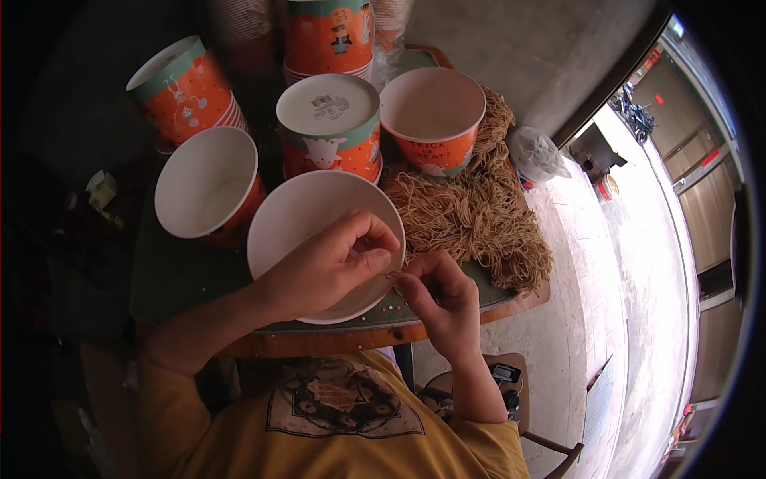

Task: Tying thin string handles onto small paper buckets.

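A white-lined paper bucket point(275, 211) stands at the table's near edge with its mouth up. Over its opening hovers my left hand point(331, 259), fingers curled toward the thumb; whatever they may hold is too small to make out. Beside the bucket's right rim, my right hand point(443, 299) pinches a short bit of brown string point(393, 275) between thumb and forefinger. A thick heap of loose tan-brown string point(479, 215) lies just beyond my right hand. Several tiny white and red beads point(391, 308) are scattered on the table below the string bit.
Around the near bucket stand an open orange bucket point(211, 184), another open bucket point(435, 116), an upturned stack point(329, 120) and a tilted stack point(187, 92). A tall stack point(329, 36) rises behind. A plastic-covered container point(538, 153) sits at the right. The table's wooden edge point(319, 343) is close to me.
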Motion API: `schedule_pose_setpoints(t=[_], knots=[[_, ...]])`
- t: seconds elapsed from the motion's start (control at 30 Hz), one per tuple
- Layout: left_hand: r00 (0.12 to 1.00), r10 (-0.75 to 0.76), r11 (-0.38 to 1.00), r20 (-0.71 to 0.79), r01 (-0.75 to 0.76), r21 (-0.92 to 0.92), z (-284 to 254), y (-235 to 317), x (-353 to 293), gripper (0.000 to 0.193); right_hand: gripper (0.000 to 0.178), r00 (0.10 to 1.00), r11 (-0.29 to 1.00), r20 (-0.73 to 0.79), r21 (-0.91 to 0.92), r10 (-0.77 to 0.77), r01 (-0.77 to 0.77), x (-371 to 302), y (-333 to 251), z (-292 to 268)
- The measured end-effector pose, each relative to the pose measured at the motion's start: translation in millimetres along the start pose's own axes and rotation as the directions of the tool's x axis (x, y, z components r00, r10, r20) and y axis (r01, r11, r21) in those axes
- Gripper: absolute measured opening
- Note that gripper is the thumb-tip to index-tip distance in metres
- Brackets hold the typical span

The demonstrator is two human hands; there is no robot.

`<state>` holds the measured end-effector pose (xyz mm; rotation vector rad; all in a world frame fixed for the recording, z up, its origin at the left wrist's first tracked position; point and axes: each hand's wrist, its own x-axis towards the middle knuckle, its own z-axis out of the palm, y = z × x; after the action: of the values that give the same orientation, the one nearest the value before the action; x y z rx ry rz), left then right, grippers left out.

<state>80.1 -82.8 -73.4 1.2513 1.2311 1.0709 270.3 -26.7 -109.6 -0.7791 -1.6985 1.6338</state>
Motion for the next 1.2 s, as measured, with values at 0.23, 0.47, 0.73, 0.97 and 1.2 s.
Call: schedule_pose_setpoints(t=[0.23, 0.47, 0.73, 0.97, 1.2], knots=[[0.986, -0.048, 0.997, 0.160, 0.057, -0.055, -2.3, -6.8, -1.7, 0.016, 0.009, 0.998, 0.992, -0.026, 0.113, -0.060, 0.062, 1.5, 6.6, 6.2], [0.993, -0.049, 0.980, 0.107, 0.027, 0.196, -1.0, 10.7, -8.8, 0.009, 0.010, 0.998, 0.997, -0.021, 0.049, -0.060, 0.061, -1.1, 4.8, 8.1], [0.997, 0.017, 0.996, 0.072, -0.023, 0.082, 1.7, 3.6, -11.3, 0.012, 0.009, 0.998, 0.997, -0.017, -0.045, -0.065, 0.064, -4.9, -1.7, 10.9], [0.995, -0.014, 0.996, 0.099, 0.005, 0.086, 1.7, 3.1, -11.4, 0.014, 0.007, 0.987, 0.987, -0.069, -0.083, -0.146, 0.141, -6.0, -1.6, 11.5], [0.992, -0.054, 0.992, 0.112, 0.041, 0.122, -0.8, 2.2, -8.6, 0.011, 0.009, 0.973, 0.957, -0.062, -0.204, -0.223, 0.207, -6.2, -4.2, 11.7]])
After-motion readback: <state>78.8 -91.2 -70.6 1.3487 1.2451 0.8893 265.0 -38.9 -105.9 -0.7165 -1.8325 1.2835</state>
